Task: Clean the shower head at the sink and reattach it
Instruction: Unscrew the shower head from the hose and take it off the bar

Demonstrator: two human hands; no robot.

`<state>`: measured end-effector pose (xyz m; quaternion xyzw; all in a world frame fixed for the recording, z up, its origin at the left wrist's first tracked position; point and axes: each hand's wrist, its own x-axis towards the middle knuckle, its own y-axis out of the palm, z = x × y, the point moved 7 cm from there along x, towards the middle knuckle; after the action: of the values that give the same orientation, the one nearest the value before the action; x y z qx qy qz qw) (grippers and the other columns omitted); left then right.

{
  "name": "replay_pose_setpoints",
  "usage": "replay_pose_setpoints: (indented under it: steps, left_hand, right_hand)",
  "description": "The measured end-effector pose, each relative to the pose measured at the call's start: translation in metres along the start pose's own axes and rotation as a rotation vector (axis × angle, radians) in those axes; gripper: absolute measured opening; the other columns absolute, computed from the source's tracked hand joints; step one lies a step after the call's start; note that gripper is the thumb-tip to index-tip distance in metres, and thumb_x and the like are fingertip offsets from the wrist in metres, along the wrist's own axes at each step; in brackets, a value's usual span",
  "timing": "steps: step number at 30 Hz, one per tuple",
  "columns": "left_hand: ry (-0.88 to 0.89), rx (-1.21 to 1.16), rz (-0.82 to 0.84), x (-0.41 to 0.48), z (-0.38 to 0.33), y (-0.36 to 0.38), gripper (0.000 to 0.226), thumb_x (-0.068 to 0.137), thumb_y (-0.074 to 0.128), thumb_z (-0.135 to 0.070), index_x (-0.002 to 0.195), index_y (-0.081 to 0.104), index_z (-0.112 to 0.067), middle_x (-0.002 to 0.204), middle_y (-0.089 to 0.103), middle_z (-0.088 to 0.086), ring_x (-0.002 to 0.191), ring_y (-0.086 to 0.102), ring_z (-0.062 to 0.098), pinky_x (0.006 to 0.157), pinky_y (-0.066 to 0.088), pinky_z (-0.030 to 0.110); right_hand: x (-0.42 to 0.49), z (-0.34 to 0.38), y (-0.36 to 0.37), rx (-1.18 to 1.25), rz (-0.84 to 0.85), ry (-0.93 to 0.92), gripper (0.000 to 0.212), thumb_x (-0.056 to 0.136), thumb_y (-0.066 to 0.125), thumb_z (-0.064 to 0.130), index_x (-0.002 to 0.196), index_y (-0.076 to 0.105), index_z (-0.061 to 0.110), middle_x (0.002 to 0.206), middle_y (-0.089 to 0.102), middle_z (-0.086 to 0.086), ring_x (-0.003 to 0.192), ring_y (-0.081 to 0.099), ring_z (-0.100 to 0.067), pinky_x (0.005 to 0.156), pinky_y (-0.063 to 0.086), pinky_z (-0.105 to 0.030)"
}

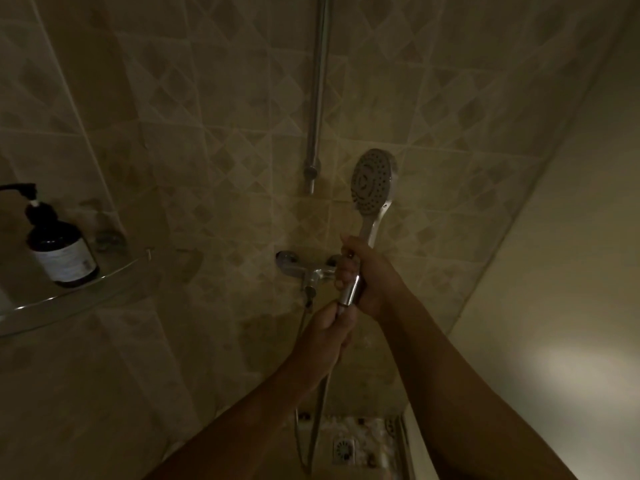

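Note:
The chrome shower head (373, 183) stands upright in front of the tiled wall, its round spray face turned toward me. My right hand (363, 275) grips its handle, fingers curled round it. Just below, my left hand (332, 323) pinches the hose end (341, 308) at the bottom of the handle. The metal hose (320, 417) hangs down from there toward the floor. Whether the hose end is screwed onto the handle is hidden by my fingers.
A chrome mixer tap (304, 270) sits on the wall behind my hands, below a vertical riser rail (317, 98). At the left a glass corner shelf (69, 299) carries a dark pump bottle (59, 244). A floor drain (343, 450) lies below. The light is dim.

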<state>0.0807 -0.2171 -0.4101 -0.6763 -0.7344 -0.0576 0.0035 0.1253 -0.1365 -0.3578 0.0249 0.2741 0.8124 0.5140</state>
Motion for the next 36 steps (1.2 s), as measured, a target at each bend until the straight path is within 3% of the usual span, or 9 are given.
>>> replay_pose_setpoints:
  steps: [4,6,11,15,18,24,29,34,36]
  left_hand:
    - [0.064,0.050,-0.060,0.005,-0.005,-0.009,0.022,0.103,0.045,-0.020,0.091,0.049,-0.002,0.056,0.031,0.000,0.042,0.028,0.003,0.041,0.024,0.016]
    - [0.046,0.053,-0.088,0.011,-0.001,-0.014,0.022,0.102,0.046,-0.021,0.092,0.051,-0.003,0.056,0.032,-0.002,0.042,0.028,0.003,0.041,0.025,0.017]
    - [0.011,0.086,-0.175,0.018,0.019,-0.021,0.024,0.101,0.050,-0.022,0.099,0.053,0.002,0.058,0.034,-0.005,0.050,0.031,0.009,0.051,0.026,0.026]
    - [-0.011,0.092,-0.124,0.018,0.022,-0.017,0.020,0.101,0.052,-0.025,0.095,0.057,-0.007,0.056,0.036,-0.007,0.049,0.033,0.007,0.049,0.027,0.025]
    - [-0.023,0.076,0.000,0.015,0.015,-0.003,0.015,0.103,0.046,-0.023,0.091,0.054,-0.021,0.057,0.034,-0.005,0.043,0.030,0.002,0.043,0.026,0.019]
    - [-0.037,-0.050,0.153,0.008,0.004,0.005,0.019,0.104,0.043,-0.027,0.087,0.051,-0.023,0.058,0.034,-0.009,0.048,0.027,0.006,0.044,0.023,0.021]
    - [-0.058,-0.054,0.125,0.009,0.006,0.004,0.019,0.104,0.044,-0.028,0.087,0.049,-0.021,0.057,0.035,-0.011,0.045,0.028,0.004,0.041,0.024,0.017]
    - [0.046,0.029,0.019,0.009,0.000,-0.005,0.022,0.102,0.045,-0.026,0.091,0.048,-0.007,0.057,0.032,0.000,0.044,0.027,0.008,0.041,0.023,0.022]
    - [0.065,0.043,-0.017,0.010,0.001,-0.006,0.029,0.102,0.046,-0.026,0.090,0.047,0.000,0.056,0.031,0.000,0.043,0.027,0.007,0.041,0.024,0.021]
  right_hand:
    - [0.000,0.001,-0.002,-0.148,-0.066,-0.075,0.016,0.092,0.063,0.020,0.090,0.061,0.005,0.077,0.062,-0.012,0.068,0.060,-0.023,0.061,0.052,-0.034]
    - [-0.004,0.000,-0.009,-0.273,-0.154,-0.099,0.025,0.089,0.063,0.019,0.108,0.060,0.003,0.092,0.064,-0.013,0.079,0.060,-0.023,0.064,0.051,-0.032]
    - [-0.010,0.005,-0.012,-0.321,-0.227,-0.180,0.032,0.087,0.061,0.012,0.118,0.058,0.002,0.110,0.069,-0.022,0.080,0.064,-0.025,0.065,0.051,-0.034]
    - [-0.008,0.003,-0.010,-0.318,-0.294,-0.176,0.032,0.086,0.063,0.012,0.114,0.059,-0.003,0.095,0.065,-0.019,0.070,0.061,-0.021,0.052,0.047,-0.026]
    - [-0.008,0.008,-0.011,-0.336,-0.352,-0.237,0.020,0.082,0.066,0.011,0.096,0.063,-0.003,0.079,0.062,-0.014,0.069,0.060,-0.023,0.055,0.046,-0.028]
    - [-0.005,0.017,-0.006,-0.076,-0.130,-0.160,0.033,0.089,0.065,0.019,0.060,0.050,0.017,0.044,0.040,0.001,0.036,0.036,-0.013,0.040,0.035,-0.022]
    - [-0.001,0.011,-0.005,-0.010,-0.043,-0.060,0.037,0.092,0.059,0.020,0.058,0.046,0.019,0.044,0.039,0.003,0.036,0.037,-0.011,0.040,0.037,-0.022]
    - [-0.004,0.013,-0.007,-0.212,-0.087,-0.197,0.022,0.091,0.064,0.020,0.071,0.063,0.013,0.069,0.061,-0.010,0.063,0.058,-0.023,0.063,0.047,-0.036]
    - [-0.007,0.013,-0.008,-0.276,-0.118,-0.238,0.012,0.090,0.066,0.023,0.091,0.065,0.012,0.081,0.064,-0.009,0.074,0.061,-0.021,0.066,0.048,-0.035]
